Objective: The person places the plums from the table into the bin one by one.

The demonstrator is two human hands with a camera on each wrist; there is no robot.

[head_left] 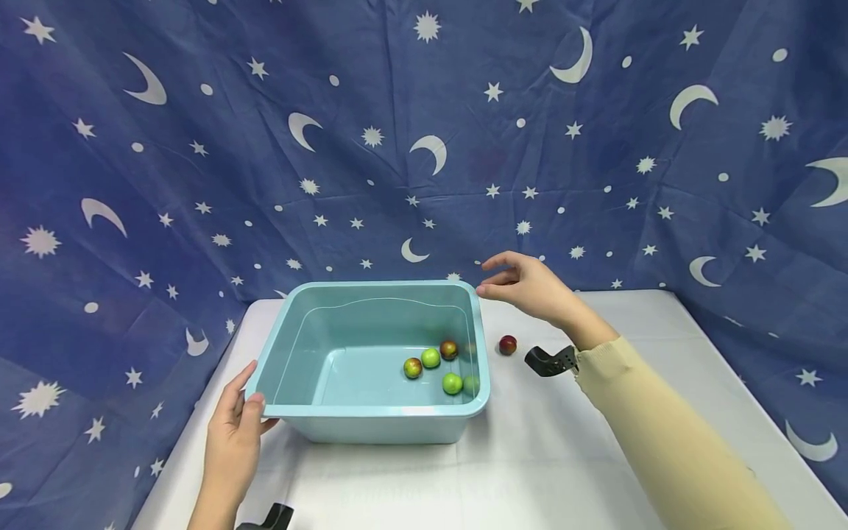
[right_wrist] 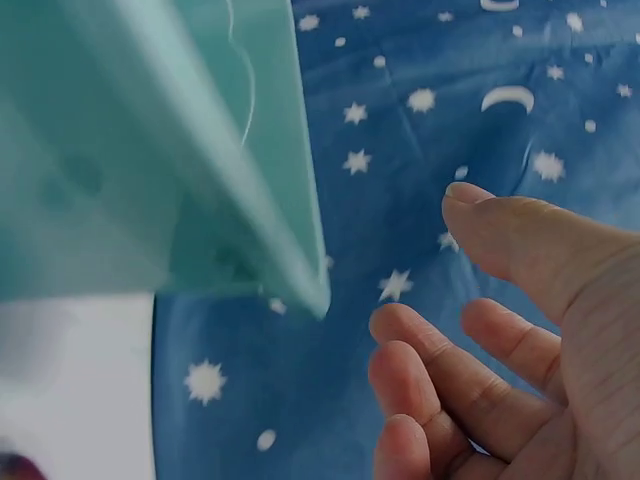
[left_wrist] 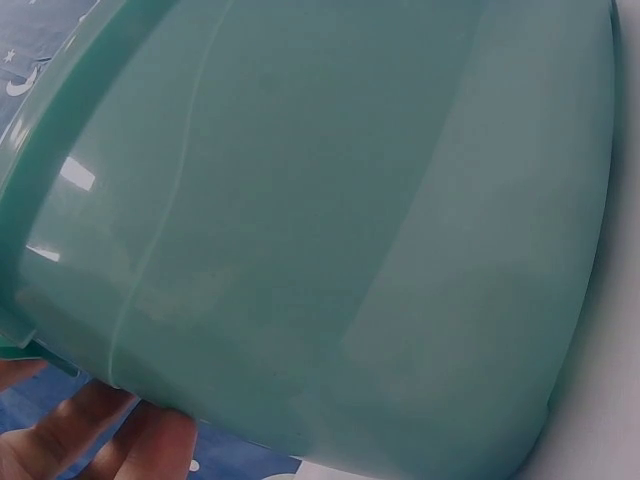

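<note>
A light blue plastic basin (head_left: 364, 410) stands on the white table, with several small round fruits, green and reddish, on the right part of its floor. At its front left corner my left hand (head_left: 232, 445) grips the rim, thumb on top and fingers under it. The left wrist view shows the basin's side (left_wrist: 300, 200) up close, fingertips (left_wrist: 160, 440) at the lower edge. My right hand (head_left: 533, 287) hovers by the back right corner, fingers loosely bent. In the right wrist view a gap separates that hand (right_wrist: 500, 370) from the basin (right_wrist: 90, 190), and nothing lies between its fingers.
One dark red fruit (head_left: 507, 345) lies on the white tablecloth (head_left: 556, 456), right of the basin. A blue curtain (head_left: 371, 147) with moons and stars hangs behind the table and along its sides. Black wrist mounts (head_left: 550, 361) sit on both arms.
</note>
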